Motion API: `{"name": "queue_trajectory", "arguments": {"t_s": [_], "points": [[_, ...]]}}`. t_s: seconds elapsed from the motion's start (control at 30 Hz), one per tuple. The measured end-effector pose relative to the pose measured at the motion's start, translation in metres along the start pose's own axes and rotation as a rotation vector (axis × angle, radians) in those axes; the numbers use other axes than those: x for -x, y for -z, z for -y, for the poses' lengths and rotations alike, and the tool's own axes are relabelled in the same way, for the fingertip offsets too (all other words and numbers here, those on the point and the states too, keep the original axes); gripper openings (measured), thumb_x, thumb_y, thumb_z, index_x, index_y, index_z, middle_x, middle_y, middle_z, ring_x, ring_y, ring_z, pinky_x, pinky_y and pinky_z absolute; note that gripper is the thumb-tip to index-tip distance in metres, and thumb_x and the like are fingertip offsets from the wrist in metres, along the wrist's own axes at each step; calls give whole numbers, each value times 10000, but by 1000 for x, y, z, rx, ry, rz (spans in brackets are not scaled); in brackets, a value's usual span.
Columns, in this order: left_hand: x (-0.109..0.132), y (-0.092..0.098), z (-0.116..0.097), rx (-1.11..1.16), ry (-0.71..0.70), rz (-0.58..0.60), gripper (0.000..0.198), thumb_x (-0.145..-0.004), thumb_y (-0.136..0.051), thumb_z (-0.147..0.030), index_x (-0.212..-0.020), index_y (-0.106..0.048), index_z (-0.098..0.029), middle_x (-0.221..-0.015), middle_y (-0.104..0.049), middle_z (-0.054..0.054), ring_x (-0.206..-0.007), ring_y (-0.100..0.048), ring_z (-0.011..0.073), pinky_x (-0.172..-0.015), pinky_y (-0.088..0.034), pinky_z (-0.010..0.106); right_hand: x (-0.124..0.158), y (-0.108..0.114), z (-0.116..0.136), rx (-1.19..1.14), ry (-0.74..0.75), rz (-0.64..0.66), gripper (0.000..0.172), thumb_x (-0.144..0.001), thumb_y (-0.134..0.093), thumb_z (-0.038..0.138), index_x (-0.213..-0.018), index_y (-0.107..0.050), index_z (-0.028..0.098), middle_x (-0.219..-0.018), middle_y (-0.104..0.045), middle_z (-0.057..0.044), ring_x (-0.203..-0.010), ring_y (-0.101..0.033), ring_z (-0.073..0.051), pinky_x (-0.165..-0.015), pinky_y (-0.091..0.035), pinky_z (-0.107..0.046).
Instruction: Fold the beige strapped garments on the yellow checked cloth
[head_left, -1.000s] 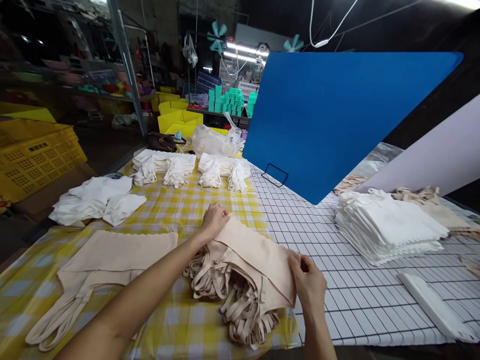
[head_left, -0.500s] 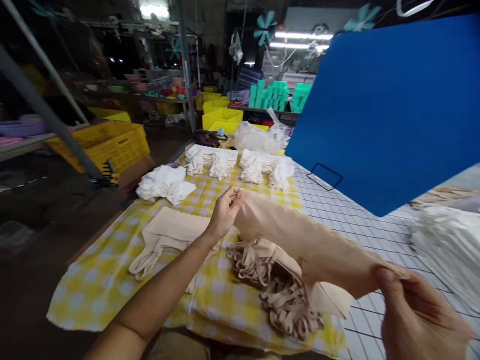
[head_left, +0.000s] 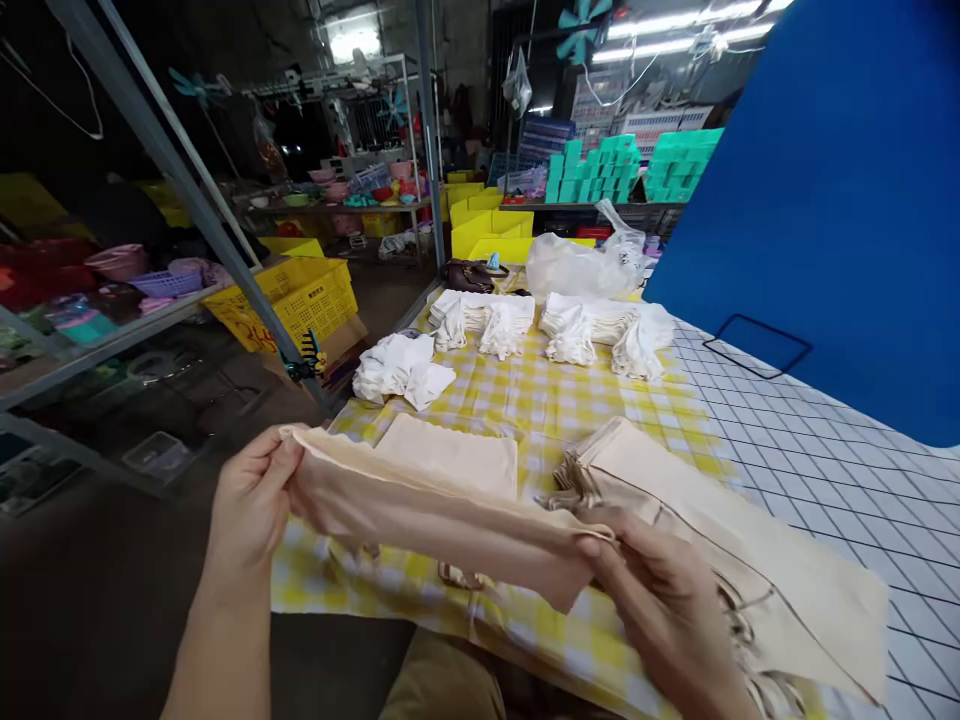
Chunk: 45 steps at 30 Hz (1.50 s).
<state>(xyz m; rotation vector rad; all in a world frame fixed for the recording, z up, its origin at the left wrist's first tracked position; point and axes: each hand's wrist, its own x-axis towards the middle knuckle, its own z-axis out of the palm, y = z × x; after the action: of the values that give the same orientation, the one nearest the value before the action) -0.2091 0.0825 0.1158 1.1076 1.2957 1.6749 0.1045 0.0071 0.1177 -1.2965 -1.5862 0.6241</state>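
Observation:
I hold a beige cloth bag (head_left: 442, 520) stretched out in the air above the table's near edge. My left hand (head_left: 251, 500) pinches its left corner and my right hand (head_left: 667, 605) grips its right end. Just behind my right hand lies a stack of beige bags (head_left: 720, 520) with loose straps. One beige bag (head_left: 450, 455) lies flat on the yellow checked cloth (head_left: 540, 400) behind the held one.
White bags lie in a loose heap (head_left: 401, 368) and in folded piles (head_left: 487, 318), (head_left: 607, 330) further back. A clear plastic sack (head_left: 577, 268), a blue board (head_left: 840, 200) at right, yellow crates (head_left: 300, 295) and a slanted metal post (head_left: 195, 200) at left.
I lifted the top beige bag off the stack and carried it leftward and closer to me. The view turned left, so the white stack at right is out of sight.

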Motion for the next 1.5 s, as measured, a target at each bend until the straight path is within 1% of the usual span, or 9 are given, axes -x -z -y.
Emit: {"name": "queue_trajectory", "arguments": {"t_s": [0.13,0.3,0.43,0.57,0.73,1.13,1.33,1.43,1.5], "points": [[-29,16,41,-119,124,60,419,-573,-722,-490,-810,-623,-159,-736,-651,23,-697,-590,159,-601,-469,221,-27,-39,-23,-98,-133,111,288,-839,-482,398,-647,-533,189,-593,-528,-1,-550,-484,-124,-503,-362,-217],[-75,-8,129,-623,165,309,338,-755,-531,-397,-870,-615,-90,-831,-673,90,-805,-595,198,-666,-448,247,-61,-95,-106,200,-358,83,291,-794,-481,313,-536,-422,191,-472,-376,45,-484,-378,-106,-484,-264,-222],[-95,-29,164,-777,145,338,178,-780,-500,-247,-748,-615,-115,-739,-662,75,-715,-573,179,-623,-386,241,-71,-117,-141,540,-466,111,215,-838,-452,273,-680,-560,176,-598,-574,-20,-586,-508,-149,-537,-277,-236],[-104,-43,166,-992,89,341,196,-815,-486,-256,-699,-597,-144,-687,-638,40,-679,-554,159,-602,-337,230,-80,-121,-140,739,-558,131,268,-891,-394,322,-854,-621,185,-784,-670,-89,-711,-596,-200,-566,-301,-257],[-103,-59,166,-1291,27,362,232,-881,-426,-273,-823,-621,-163,-825,-670,74,-764,-594,182,-608,-338,245,-91,-126,-141,828,-599,136,325,-926,-318,320,-984,-606,181,-861,-677,-109,-791,-623,-225,-617,-348,-280],[-87,-66,176,-1525,-57,317,284,-930,-330,-346,-989,-562,-193,-902,-659,73,-804,-622,205,-601,-398,267,-92,-134,-155,856,-595,82,334,-932,-306,372,-984,-566,168,-819,-653,-113,-769,-614,-243,-635,-387,-322],[-79,-64,166,-1605,-352,252,305,-874,-446,-288,-1117,-523,-123,-1109,-577,149,-1021,-534,276,-819,-424,369,-81,-132,-151,780,-342,-127,303,-872,-399,229,-1126,-505,101,-1023,-583,-164,-918,-553,-269,-725,-426,-357],[-66,-60,161,-1485,-471,441,375,-862,-468,-285,-1204,-497,-133,-1227,-533,134,-1150,-464,268,-959,-367,387,-59,-126,-137,717,-106,-125,352,-862,-398,186,-1196,-482,116,-1091,-556,-161,-981,-523,-257,-808,-426,-370],[-55,-56,161,-1404,-475,607,410,-867,-460,-298,-1247,-478,-146,-1301,-495,115,-1243,-392,250,-1045,-294,387,-41,-124,-129,670,21,-4,342,-883,-386,200,-1202,-502,159,-1147,-552,-141,-1007,-523,-241,-829,-430,-362]]}}
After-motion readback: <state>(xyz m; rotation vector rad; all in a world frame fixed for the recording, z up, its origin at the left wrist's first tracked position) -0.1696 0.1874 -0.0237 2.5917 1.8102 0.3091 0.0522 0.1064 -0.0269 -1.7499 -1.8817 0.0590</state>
